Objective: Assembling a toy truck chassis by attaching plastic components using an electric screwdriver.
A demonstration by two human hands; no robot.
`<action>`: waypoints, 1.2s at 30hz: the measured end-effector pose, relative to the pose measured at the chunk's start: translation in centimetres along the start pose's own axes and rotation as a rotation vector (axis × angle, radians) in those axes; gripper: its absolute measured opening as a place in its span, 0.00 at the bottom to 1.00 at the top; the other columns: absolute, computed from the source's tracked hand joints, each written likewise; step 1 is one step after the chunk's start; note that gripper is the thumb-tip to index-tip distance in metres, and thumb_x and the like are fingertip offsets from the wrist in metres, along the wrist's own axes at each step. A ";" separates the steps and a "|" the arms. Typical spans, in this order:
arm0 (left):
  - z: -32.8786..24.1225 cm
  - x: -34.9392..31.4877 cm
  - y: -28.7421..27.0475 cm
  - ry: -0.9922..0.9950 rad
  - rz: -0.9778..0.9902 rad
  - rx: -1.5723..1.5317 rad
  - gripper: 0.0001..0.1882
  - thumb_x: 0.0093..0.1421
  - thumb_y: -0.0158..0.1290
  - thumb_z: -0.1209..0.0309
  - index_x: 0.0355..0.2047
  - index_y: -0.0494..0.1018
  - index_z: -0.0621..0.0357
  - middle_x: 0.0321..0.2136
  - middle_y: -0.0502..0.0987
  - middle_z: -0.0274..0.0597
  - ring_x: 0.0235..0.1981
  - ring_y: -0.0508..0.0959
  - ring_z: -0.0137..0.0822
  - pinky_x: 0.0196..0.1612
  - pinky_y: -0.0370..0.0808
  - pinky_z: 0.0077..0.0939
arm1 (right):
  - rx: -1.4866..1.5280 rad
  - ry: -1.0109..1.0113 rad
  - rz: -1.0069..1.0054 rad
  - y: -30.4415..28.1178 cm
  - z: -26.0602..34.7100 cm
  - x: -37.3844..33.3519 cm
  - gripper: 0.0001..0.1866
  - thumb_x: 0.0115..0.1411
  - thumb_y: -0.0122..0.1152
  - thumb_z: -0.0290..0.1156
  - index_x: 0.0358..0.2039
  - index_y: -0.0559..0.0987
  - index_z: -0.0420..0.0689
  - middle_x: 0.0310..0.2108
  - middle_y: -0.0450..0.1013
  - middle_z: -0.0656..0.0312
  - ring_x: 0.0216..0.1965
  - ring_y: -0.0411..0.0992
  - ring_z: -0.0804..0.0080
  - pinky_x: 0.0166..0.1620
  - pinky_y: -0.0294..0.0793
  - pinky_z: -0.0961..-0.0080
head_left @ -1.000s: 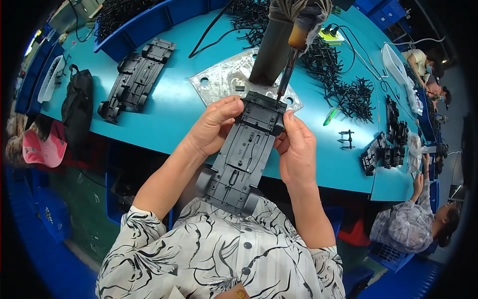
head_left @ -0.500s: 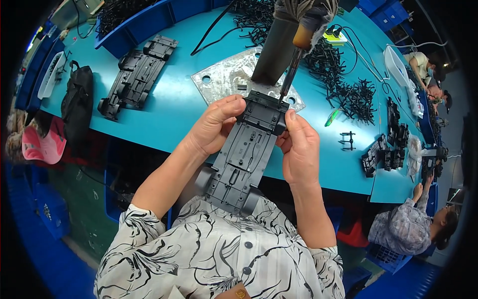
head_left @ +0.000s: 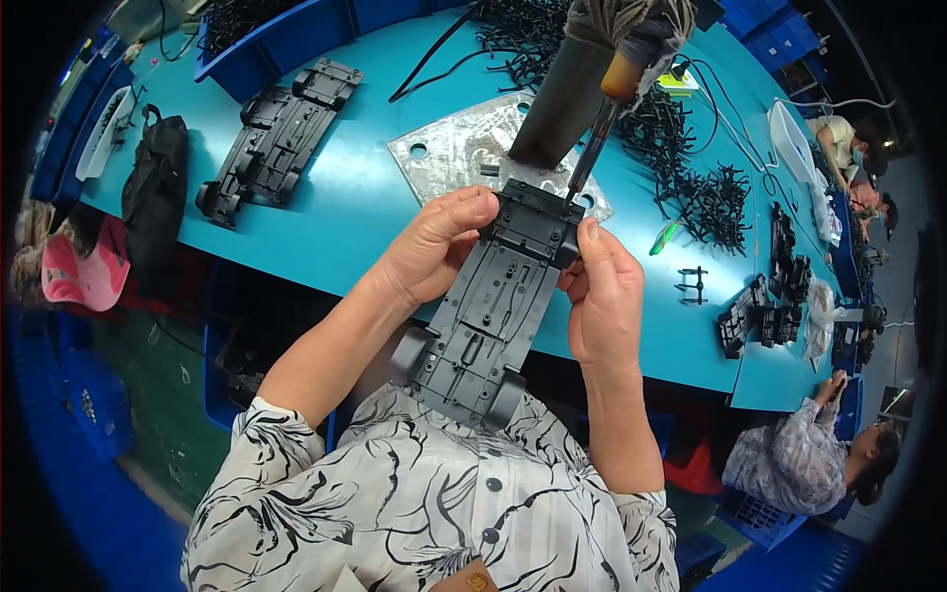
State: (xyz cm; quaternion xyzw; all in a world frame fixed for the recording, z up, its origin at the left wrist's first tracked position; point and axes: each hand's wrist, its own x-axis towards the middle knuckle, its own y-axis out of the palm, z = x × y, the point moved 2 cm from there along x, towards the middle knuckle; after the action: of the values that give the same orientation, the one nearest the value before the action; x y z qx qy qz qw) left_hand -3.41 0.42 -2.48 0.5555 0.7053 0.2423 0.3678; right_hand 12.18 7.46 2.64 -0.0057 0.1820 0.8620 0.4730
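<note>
Between my two hands I hold a long black plastic toy car chassis [head_left: 488, 311], its underside up and its near end by my shirt. My left hand [head_left: 434, 242] is closed on the far left edge, thumb on top. On the far right corner, beside a wheel arch, my right hand [head_left: 604, 296] grips with the thumb up and fingers curled beneath. A soldering iron [head_left: 595, 143] with an orange handle hangs tip down over the far right corner; whether its tip touches the plastic I cannot tell. Its dark post [head_left: 557, 109] rises from a metal base plate [head_left: 449, 148].
Another black chassis [head_left: 281, 138] lies at left, near a black bag [head_left: 156, 187]. Heaped small black parts [head_left: 681, 168] cover the back right, with a green tool [head_left: 665, 237] beside them. More black parts [head_left: 755, 316] lie right. A co-worker [head_left: 794, 459] sits at the right.
The whole view has shifted slightly; my grip on the chassis and the iron above its corner look much the same. At right, the co-worker's reaching arm has drawn back.
</note>
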 end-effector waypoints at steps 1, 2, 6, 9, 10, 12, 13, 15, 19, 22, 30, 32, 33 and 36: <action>0.0 0.0 0.0 0.005 0.020 -0.006 0.13 0.59 0.56 0.60 0.37 0.72 0.54 0.35 0.76 0.33 0.37 0.77 0.26 0.42 0.78 0.22 | -0.002 0.001 0.001 -0.1 0.0 0.0 0.17 0.67 0.51 0.39 0.31 0.77 0.37 0.23 0.72 0.66 0.23 0.66 0.82 0.29 0.69 0.82; 0.0 0.0 0.0 0.006 0.020 -0.007 0.13 0.59 0.56 0.60 0.37 0.72 0.54 0.35 0.76 0.33 0.37 0.77 0.26 0.42 0.78 0.22 | -0.005 -0.007 0.018 -0.2 0.0 0.0 0.17 0.67 0.51 0.39 0.31 0.77 0.37 0.23 0.72 0.66 0.23 0.66 0.82 0.29 0.69 0.83; 0.1 0.0 -0.1 0.008 0.006 0.003 0.14 0.59 0.57 0.58 0.38 0.72 0.54 0.36 0.77 0.34 0.38 0.77 0.26 0.43 0.78 0.23 | -0.024 -0.008 0.011 -0.2 -0.1 0.2 0.17 0.67 0.51 0.39 0.31 0.77 0.38 0.23 0.73 0.65 0.23 0.67 0.82 0.29 0.69 0.83; 0.1 0.0 -0.2 0.021 0.003 0.018 0.15 0.59 0.56 0.57 0.39 0.73 0.55 0.37 0.77 0.34 0.39 0.77 0.26 0.44 0.78 0.23 | -0.032 -0.003 -0.006 0.3 0.0 0.0 0.16 0.67 0.50 0.39 0.30 0.78 0.42 0.21 0.70 0.70 0.21 0.60 0.87 0.26 0.60 0.86; 0.1 0.0 -0.3 0.029 0.009 0.027 0.16 0.59 0.57 0.57 0.39 0.73 0.55 0.37 0.77 0.35 0.39 0.77 0.26 0.44 0.78 0.24 | -0.033 -0.002 -0.005 0.4 0.2 0.0 0.16 0.67 0.50 0.39 0.30 0.78 0.42 0.21 0.70 0.70 0.21 0.60 0.87 0.26 0.60 0.86; 0.2 0.2 -0.4 0.034 0.013 0.028 0.17 0.59 0.57 0.56 0.39 0.74 0.55 0.37 0.78 0.35 0.39 0.78 0.27 0.44 0.78 0.24 | -0.043 0.012 -0.019 0.6 0.4 -0.1 0.16 0.67 0.50 0.40 0.29 0.78 0.42 0.21 0.69 0.71 0.21 0.60 0.87 0.26 0.59 0.87; 0.2 0.2 -0.3 0.039 0.018 0.030 0.17 0.58 0.57 0.55 0.40 0.74 0.55 0.37 0.78 0.35 0.39 0.78 0.27 0.44 0.78 0.24 | -0.043 0.012 -0.019 0.4 0.4 0.0 0.16 0.67 0.50 0.40 0.29 0.78 0.42 0.21 0.69 0.71 0.21 0.60 0.87 0.26 0.59 0.87; 0.2 0.2 -0.3 0.032 0.019 0.027 0.18 0.58 0.57 0.55 0.40 0.74 0.55 0.37 0.78 0.36 0.39 0.78 0.27 0.44 0.78 0.24 | -0.043 -0.018 0.038 0.0 0.3 0.1 0.17 0.66 0.51 0.40 0.32 0.77 0.37 0.23 0.73 0.63 0.23 0.69 0.81 0.28 0.71 0.82; 0.2 0.2 -0.2 0.034 0.012 0.035 0.18 0.58 0.58 0.55 0.39 0.74 0.56 0.36 0.78 0.36 0.39 0.79 0.28 0.44 0.78 0.23 | -0.036 -0.014 0.040 -0.2 0.1 0.1 0.17 0.66 0.51 0.40 0.32 0.77 0.37 0.23 0.73 0.63 0.22 0.69 0.80 0.28 0.71 0.81; 0.1 0.2 -0.2 0.000 0.008 0.019 0.17 0.58 0.57 0.57 0.39 0.73 0.56 0.35 0.78 0.36 0.39 0.78 0.27 0.43 0.79 0.23 | -0.005 -0.021 0.043 -0.4 -0.2 0.2 0.17 0.66 0.51 0.39 0.31 0.77 0.37 0.23 0.73 0.63 0.22 0.69 0.80 0.29 0.71 0.81; -0.1 -0.2 0.3 0.010 -0.042 0.012 0.11 0.60 0.56 0.60 0.33 0.72 0.53 0.32 0.76 0.31 0.34 0.77 0.23 0.40 0.79 0.20 | 0.012 0.001 0.014 -0.6 -0.6 -0.1 0.16 0.66 0.51 0.39 0.31 0.77 0.38 0.24 0.72 0.65 0.24 0.68 0.82 0.29 0.71 0.82; 0.0 -0.3 0.3 0.003 -0.034 0.011 0.10 0.60 0.56 0.61 0.33 0.71 0.53 0.32 0.75 0.31 0.33 0.76 0.23 0.39 0.79 0.19 | 0.006 -0.008 0.017 -0.3 -0.4 -0.2 0.16 0.66 0.51 0.39 0.31 0.77 0.38 0.24 0.72 0.65 0.24 0.68 0.82 0.29 0.71 0.82; -0.1 -0.3 0.2 0.007 -0.030 0.011 0.10 0.60 0.55 0.61 0.33 0.72 0.53 0.32 0.76 0.31 0.34 0.76 0.23 0.40 0.79 0.19 | 0.003 -0.018 0.020 -0.2 -0.3 -0.2 0.16 0.66 0.51 0.39 0.31 0.77 0.39 0.25 0.72 0.66 0.24 0.68 0.83 0.29 0.71 0.82; -0.1 -0.4 0.2 0.015 -0.019 0.004 0.11 0.60 0.55 0.61 0.35 0.72 0.54 0.33 0.76 0.32 0.35 0.77 0.23 0.40 0.79 0.19 | -0.005 -0.010 0.018 0.0 -0.3 -0.2 0.16 0.67 0.51 0.39 0.32 0.77 0.39 0.24 0.71 0.66 0.23 0.67 0.83 0.29 0.71 0.82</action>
State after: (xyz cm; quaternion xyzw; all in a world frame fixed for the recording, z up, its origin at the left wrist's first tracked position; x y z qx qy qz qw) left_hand -3.34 0.07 -2.11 0.5476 0.7138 0.2415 0.3637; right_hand 12.19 7.24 2.44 -0.0010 0.1774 0.8668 0.4661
